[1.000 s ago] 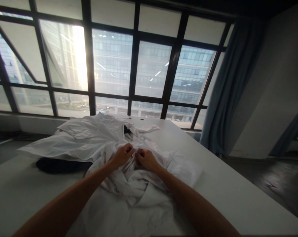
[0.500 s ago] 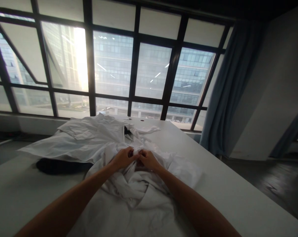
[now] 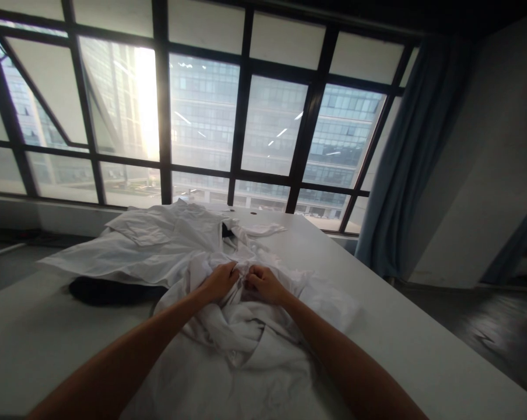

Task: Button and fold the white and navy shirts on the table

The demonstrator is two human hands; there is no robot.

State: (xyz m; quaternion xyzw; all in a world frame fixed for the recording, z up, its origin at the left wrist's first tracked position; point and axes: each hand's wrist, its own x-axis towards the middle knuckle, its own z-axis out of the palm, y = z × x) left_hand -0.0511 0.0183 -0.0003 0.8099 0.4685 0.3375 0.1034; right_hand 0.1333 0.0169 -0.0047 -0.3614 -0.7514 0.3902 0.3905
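Observation:
A crumpled white garment (image 3: 246, 332), which looks like a shirt or coat, lies bunched in front of me. My left hand (image 3: 222, 281) pinches its fabric near the middle. Just to the right, with a small gap between them, my right hand (image 3: 263, 283) has its fingers closed on the same cloth. The exact bit of fabric between the fingertips is too small to make out. Farther back and left, more white cloth (image 3: 158, 233) is spread out; I cannot tell whether it is the same piece. A dark item (image 3: 115, 291) sticks out beneath it.
Everything lies on a white table (image 3: 403, 350), whose right edge slants away from me. Beyond it stand dark-framed windows (image 3: 274, 125), with one pane tilted at the left. A blue curtain (image 3: 403, 163) hangs at the right. Small dark spots mark the table's far end.
My hands have moved slightly apart, the fingertips now separated by a little cloth. The whole view has shifted a touch to the right.

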